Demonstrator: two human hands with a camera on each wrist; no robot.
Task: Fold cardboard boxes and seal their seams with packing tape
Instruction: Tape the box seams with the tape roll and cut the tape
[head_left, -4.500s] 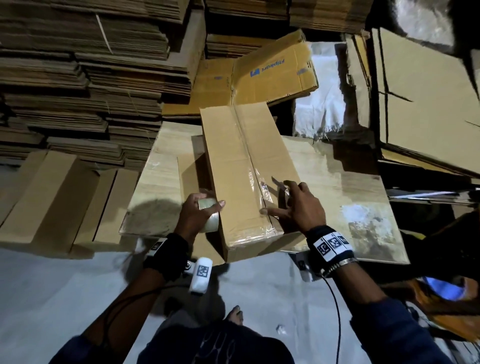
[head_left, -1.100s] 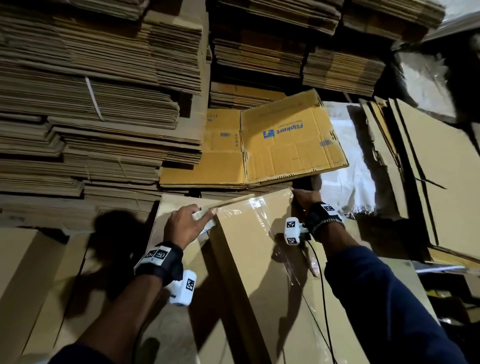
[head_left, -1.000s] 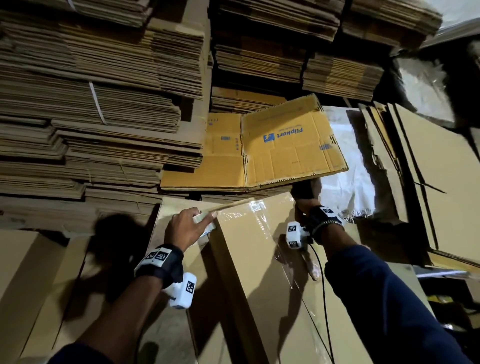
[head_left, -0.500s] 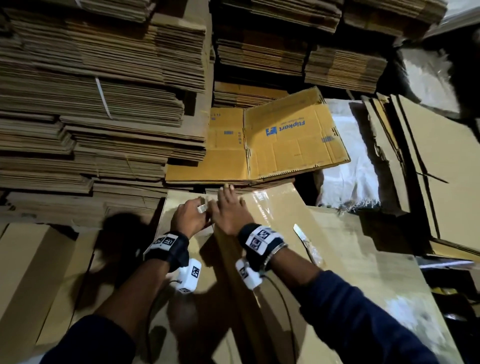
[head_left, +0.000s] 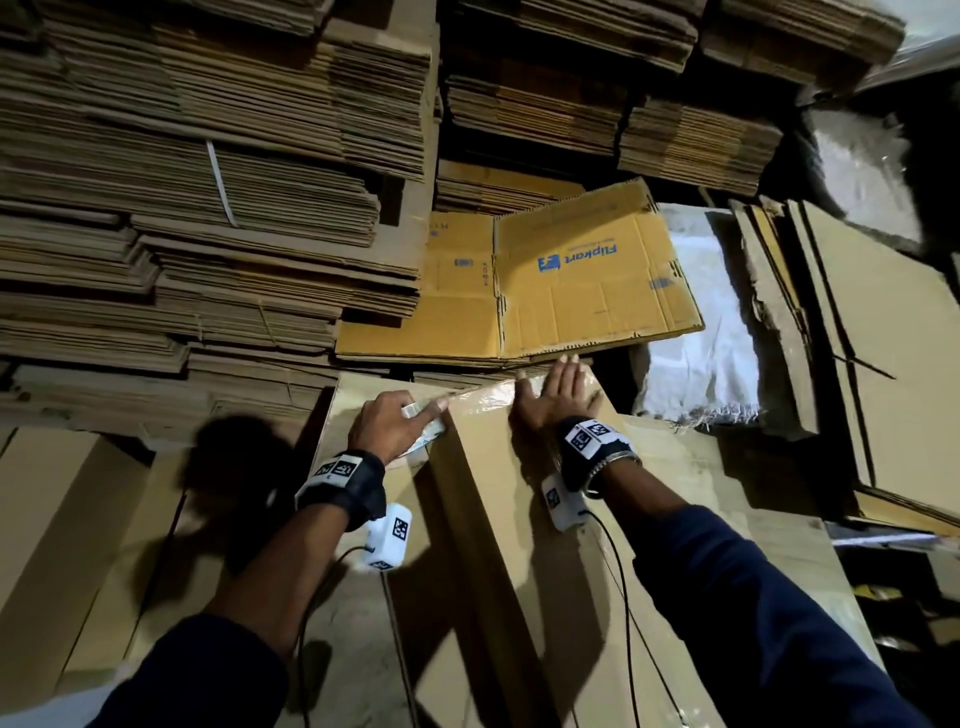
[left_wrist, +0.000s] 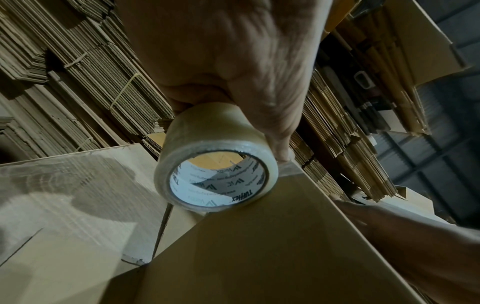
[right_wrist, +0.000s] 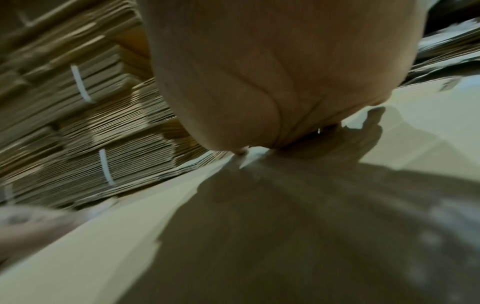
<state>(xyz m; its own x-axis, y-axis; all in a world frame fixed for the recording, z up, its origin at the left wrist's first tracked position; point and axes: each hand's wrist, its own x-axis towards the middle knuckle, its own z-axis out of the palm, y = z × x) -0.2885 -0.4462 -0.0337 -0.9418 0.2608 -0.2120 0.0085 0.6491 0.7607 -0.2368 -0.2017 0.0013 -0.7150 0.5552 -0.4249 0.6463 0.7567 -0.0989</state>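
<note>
A long brown cardboard box (head_left: 530, 545) lies in front of me, its far end wrapped in shiny clear tape. My left hand (head_left: 400, 428) grips a roll of clear packing tape (left_wrist: 215, 162) against the box's far left edge, with the forefinger stretched along that edge. My right hand (head_left: 553, 397) lies flat with straight fingers on the taped far end of the box (right_wrist: 285, 205), pressing the tape down. In the right wrist view the palm (right_wrist: 259, 82) fills the top and the fingers are hidden.
Tall stacks of flattened cardboard (head_left: 182, 208) rise close behind the box. A yellow printed flattened carton (head_left: 545, 280) lies just beyond my right fingers. More flat sheets (head_left: 857, 364) lean at the right, with a white sack (head_left: 696, 353) between. A flat board (head_left: 727, 467) lies under the box.
My right hand has slid to the right along the box's far end, away from my left hand. My left hand still holds the tape roll at the left edge.
</note>
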